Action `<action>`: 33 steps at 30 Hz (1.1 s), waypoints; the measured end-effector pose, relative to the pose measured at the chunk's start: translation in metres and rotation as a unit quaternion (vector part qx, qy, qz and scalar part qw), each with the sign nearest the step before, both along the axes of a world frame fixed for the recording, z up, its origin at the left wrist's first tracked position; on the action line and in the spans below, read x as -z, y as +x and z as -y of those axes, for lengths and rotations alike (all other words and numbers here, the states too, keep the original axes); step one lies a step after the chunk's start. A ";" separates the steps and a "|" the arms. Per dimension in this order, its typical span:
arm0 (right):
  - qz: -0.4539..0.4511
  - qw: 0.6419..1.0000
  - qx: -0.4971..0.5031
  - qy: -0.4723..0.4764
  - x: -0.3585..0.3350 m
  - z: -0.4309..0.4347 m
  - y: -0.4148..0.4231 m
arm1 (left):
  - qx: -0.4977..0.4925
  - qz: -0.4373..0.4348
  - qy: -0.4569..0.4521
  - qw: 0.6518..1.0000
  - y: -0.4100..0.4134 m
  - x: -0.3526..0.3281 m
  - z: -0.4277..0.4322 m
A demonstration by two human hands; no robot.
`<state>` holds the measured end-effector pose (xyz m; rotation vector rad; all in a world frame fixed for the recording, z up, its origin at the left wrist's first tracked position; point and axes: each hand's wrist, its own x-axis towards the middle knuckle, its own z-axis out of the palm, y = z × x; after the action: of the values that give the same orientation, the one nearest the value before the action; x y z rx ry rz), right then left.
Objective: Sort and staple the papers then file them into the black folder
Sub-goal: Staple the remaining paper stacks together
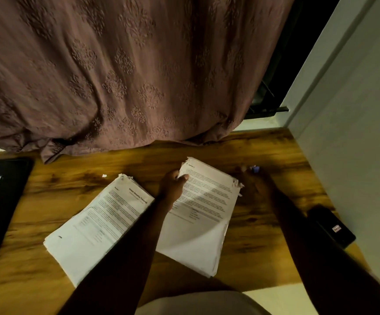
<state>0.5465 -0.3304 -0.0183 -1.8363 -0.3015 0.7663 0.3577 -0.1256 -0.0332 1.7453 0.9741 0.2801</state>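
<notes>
Two stacks of printed papers lie on the wooden desk (264,223). The left stack (98,219) lies flat and untouched. My left hand (172,187) pinches the far left corner of the right stack (207,212), thumb on the top sheet, and that corner is lifted a little. My right hand (252,180) is dark and blurred beyond the stack's far right corner, right beside a small blue stapler (255,169). Whether its fingers hold the stapler is unclear. The black folder (0,201) lies at the desk's left edge, with a white label on it.
A brown patterned curtain (116,76) hangs over the desk's back edge. A black phone (330,226) lies near the right edge by the white wall. A tiny paper scrap (104,175) sits behind the left stack.
</notes>
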 end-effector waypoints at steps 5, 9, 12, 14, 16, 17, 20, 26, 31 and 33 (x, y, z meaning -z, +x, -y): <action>0.051 0.995 -0.079 -0.029 -0.022 -0.014 0.020 | 0.039 -0.014 0.021 0.999 0.002 -0.013 0.007; 0.236 0.915 -0.298 -0.135 -0.062 -0.042 0.009 | 0.032 -0.020 -0.023 0.999 0.006 -0.017 0.014; 0.289 0.864 -0.366 -0.190 -0.066 -0.060 -0.003 | 0.043 -0.016 -0.040 0.998 0.008 -0.015 0.014; 0.329 0.844 -0.365 -0.214 -0.062 -0.065 -0.008 | 0.041 -0.014 -0.047 0.998 0.008 -0.014 0.015; 0.351 0.833 -0.361 -0.230 -0.061 -0.068 -0.013 | 0.034 -0.013 -0.048 0.998 0.007 -0.014 0.015; 0.360 0.827 -0.361 -0.237 -0.061 -0.069 -0.016 | 0.032 -0.013 -0.042 0.998 0.007 -0.014 0.015; 0.382 0.818 -0.351 -0.250 -0.058 -0.072 -0.019 | 0.033 -0.016 -0.023 0.999 0.007 -0.014 0.014; 0.373 0.816 -0.350 -0.269 -0.052 -0.073 -0.017 | 0.059 -0.010 -0.009 0.998 0.006 -0.013 0.014; 0.370 0.817 -0.352 -0.268 -0.051 -0.073 -0.015 | 0.095 0.010 -0.001 0.995 0.005 -0.014 0.012; 0.363 0.819 -0.359 -0.262 -0.052 -0.074 -0.014 | 0.099 0.014 -0.010 0.995 0.005 -0.014 0.012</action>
<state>0.5328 -0.2564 0.0335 -2.5284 -1.4709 0.6269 0.3630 -0.1379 -0.0194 1.7995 0.7741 0.1661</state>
